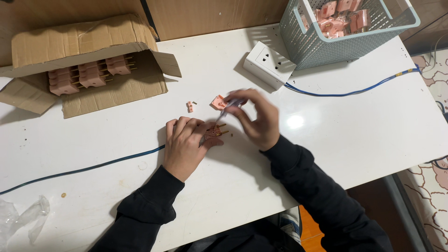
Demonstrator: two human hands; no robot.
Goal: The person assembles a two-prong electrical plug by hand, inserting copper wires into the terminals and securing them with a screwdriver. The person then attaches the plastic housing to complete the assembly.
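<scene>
Now the left hand [184,145] pins a plug [215,131] down; the right hand [258,119] pinches a screwdriver [227,108] (blurry) over it.

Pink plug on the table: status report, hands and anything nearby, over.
Left hand pins the open pink plug to the table. Right hand holds a screwdriver to it. Loose cover and small clamp lie just beyond.

This looks like a small home workshop for hand assembly. A plain white table [354,126] carries a torn cardboard box [84,42] of stacked pink plugs [88,73], a plastic basket [345,32] heaped with more, and a white power socket [269,63] on a blue cable [354,91]. Patterned flooring [431,186] shows beside it.
</scene>
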